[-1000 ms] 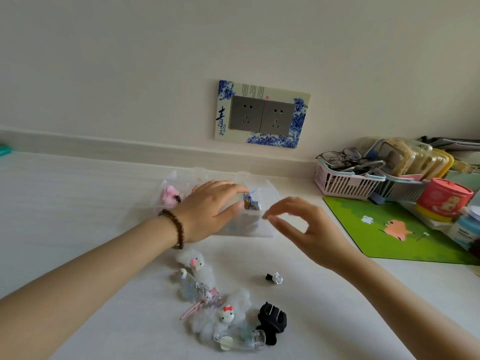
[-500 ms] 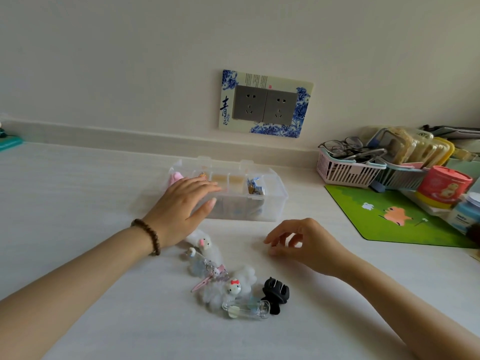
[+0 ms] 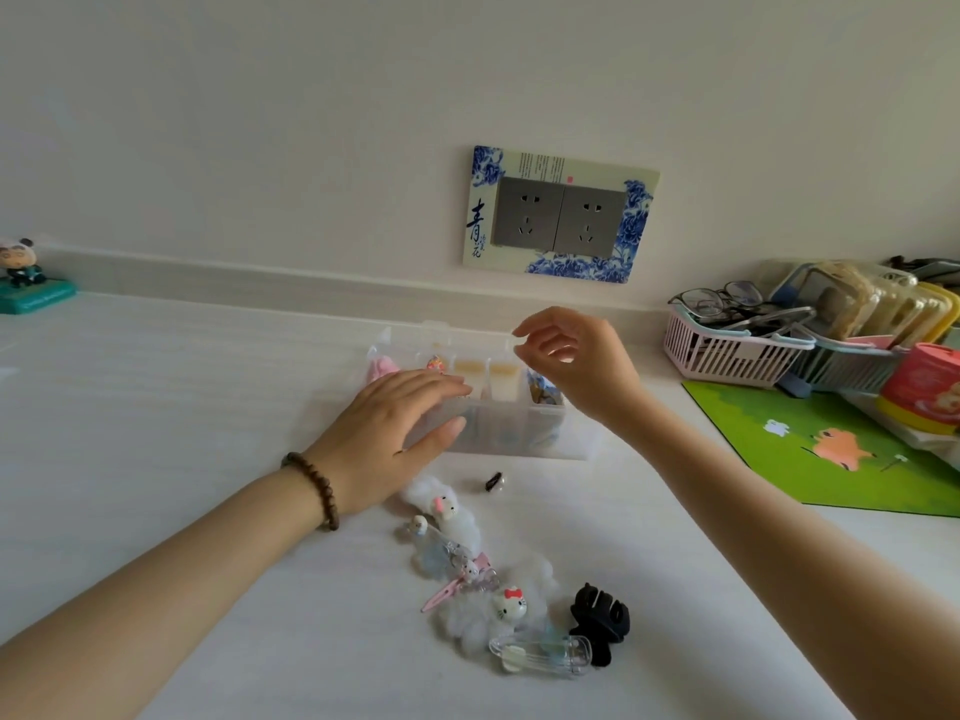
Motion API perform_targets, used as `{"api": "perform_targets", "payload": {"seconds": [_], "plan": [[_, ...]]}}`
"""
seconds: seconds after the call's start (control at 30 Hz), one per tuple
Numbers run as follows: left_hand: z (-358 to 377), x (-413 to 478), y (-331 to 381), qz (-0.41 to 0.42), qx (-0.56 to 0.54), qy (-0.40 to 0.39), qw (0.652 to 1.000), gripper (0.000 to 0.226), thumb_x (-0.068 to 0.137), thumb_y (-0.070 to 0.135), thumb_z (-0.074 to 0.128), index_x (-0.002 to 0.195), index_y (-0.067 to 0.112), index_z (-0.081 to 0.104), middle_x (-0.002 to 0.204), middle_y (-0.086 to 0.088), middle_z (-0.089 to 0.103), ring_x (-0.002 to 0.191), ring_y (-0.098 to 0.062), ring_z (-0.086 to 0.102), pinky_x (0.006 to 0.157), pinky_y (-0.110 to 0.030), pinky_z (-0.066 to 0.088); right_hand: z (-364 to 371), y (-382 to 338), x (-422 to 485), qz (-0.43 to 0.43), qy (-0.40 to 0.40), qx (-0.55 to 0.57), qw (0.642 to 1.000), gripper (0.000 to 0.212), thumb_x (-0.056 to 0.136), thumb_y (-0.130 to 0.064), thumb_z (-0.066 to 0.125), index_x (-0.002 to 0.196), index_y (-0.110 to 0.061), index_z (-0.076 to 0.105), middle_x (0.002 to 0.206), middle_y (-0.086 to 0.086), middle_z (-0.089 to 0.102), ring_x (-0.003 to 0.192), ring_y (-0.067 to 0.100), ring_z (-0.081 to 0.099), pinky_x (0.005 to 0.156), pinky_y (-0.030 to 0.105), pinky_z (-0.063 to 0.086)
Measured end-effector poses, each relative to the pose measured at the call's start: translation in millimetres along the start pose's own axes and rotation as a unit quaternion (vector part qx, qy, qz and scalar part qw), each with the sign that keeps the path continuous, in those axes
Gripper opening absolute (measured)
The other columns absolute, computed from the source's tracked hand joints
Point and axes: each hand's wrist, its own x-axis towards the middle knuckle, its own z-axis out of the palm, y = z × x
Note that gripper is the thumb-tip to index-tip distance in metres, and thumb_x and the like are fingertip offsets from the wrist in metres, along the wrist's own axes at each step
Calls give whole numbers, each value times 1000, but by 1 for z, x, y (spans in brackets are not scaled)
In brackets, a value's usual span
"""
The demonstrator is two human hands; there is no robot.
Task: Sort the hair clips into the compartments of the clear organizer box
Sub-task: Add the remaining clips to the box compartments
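Observation:
The clear organizer box [image 3: 550, 439] stands open in the middle of the white counter. A pink clip [image 3: 382, 366] lies in its left compartment and a blue patterned one [image 3: 540, 393] in its right. My left hand [image 3: 395, 433] lies over the box's front left, fingers on top, thumb against the front wall. My right hand [image 3: 576, 366] hovers above the right compartments, thumb and forefinger nearly pinched; whether they hold anything is unclear. In front lie a small black clip [image 3: 493, 481], fluffy white cat clips [image 3: 444, 504], a pink snap clip [image 3: 444, 597], a black claw clip [image 3: 600, 618] and a clear clip [image 3: 543, 654].
A pink basket [image 3: 727, 353] with glasses and stacked containers stand at the right by the wall. A green mat [image 3: 831, 449] and a red tub [image 3: 922, 381] lie nearer on the right. A panda figurine [image 3: 23, 275] sits far left. A double socket [image 3: 558, 215] is on the wall.
My right hand dropped to the counter in front of the box, then rose above the box's right compartments. My left hand slid from the box's middle to its front left.

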Motion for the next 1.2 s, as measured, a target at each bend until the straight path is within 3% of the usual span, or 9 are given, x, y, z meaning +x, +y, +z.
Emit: {"api": "perform_targets", "payload": {"seconds": [0.1, 0.3, 0.53, 0.67, 0.73, 0.83, 1.0, 1.13, 1.2], "plan": [[-1, 0, 2, 4, 10, -11, 1000, 56, 86, 60, 28, 126, 27, 49, 130, 12, 53, 127, -5, 39, 109, -32, 24, -9, -6, -16, 1, -7, 33, 999, 8, 81, -11, 69, 89, -14, 68, 82, 1, 69, 74, 17, 67, 69, 21, 55], [-1, 0, 0, -2, 7, -21, 1000, 51, 87, 56, 31, 125, 27, 51, 129, 8, 55, 127, -12, 41, 109, -47, 25, 0, -1, -58, 31, -264, -8, 964, 24, 79, -24, 72, 102, -19, 70, 100, -8, 71, 88, 9, 67, 81, 21, 54], [-11, -4, -5, -15, 33, -39, 999, 57, 85, 60, 30, 127, 27, 49, 134, 7, 52, 129, -9, 39, 114, -40, 19, 30, 0, -62, -17, -315, -51, 948, 31, 83, -20, 68, 114, -24, 66, 103, -8, 53, 75, 1, 49, 68, 6, 39], [-20, -12, 2, 4, -1, 1, 1000, 51, 84, 56, 44, 121, 23, 56, 131, 6, 54, 117, -11, 50, 110, -25, 27, 31, 7, -64, -34, -268, -72, 960, 17, 83, -23, 69, 99, -18, 72, 88, -7, 55, 73, 15, 56, 62, 11, 40], [-28, -13, 8, 8, -27, 11, 1000, 39, 80, 50, 55, 110, 26, 63, 119, 8, 61, 104, -14, 56, 102, -18, 34, 28, 11, -67, -56, -252, -95, 961, 16, 84, -23, 67, 98, -17, 72, 83, -13, 54, 68, 6, 53, 61, 10, 39], [-37, -12, 12, -24, -82, -18, 996, 33, 74, 55, 60, 97, 33, 66, 102, 12, 65, 95, -16, 59, 95, -25, 41, 23, 5, -66, -101, -210, -100, 967, 14, 85, -22, 65, 96, -17, 72, 81, -17, 54, 67, -1, 50, 60, 8, 37], [-40, -15, 5, -53, -78, -35, 995, 41, 66, 64, 61, 97, 38, 66, 98, 22, 62, 93, -10, 60, 88, -33, 48, -1, -7, -25, -81, 9, -89, 993, 14, 84, -27, 65, 94, -21, 73, 84, -6, 63, 68, 6, 52, 58, 9, 36], [-46, -15, 8, -104, -134, -99, 981, 38, 59, 64, 68, 87, 38, 69, 92, 24, 66, 85, -2, 59, 83, -27, 48, 2, 6, -14, 4, -38, -153, 988, 15, 85, -28, 64, 98, -24, 71, 94, -6, 58, 80, 11, 52, 66, 21, 39], [-48, -15, 9, -115, -147, -121, 975, 36, 56, 59, 71, 84, 36, 70, 90, 27, 66, 80, 1, 59, 80, -22, 48, 5, 0, -24, -15, -18, -128, 992, 14, 84, -27, 65, 96, -24, 70, 94, -7, 61, 78, 9, 54, 64, 16, 40]]}}
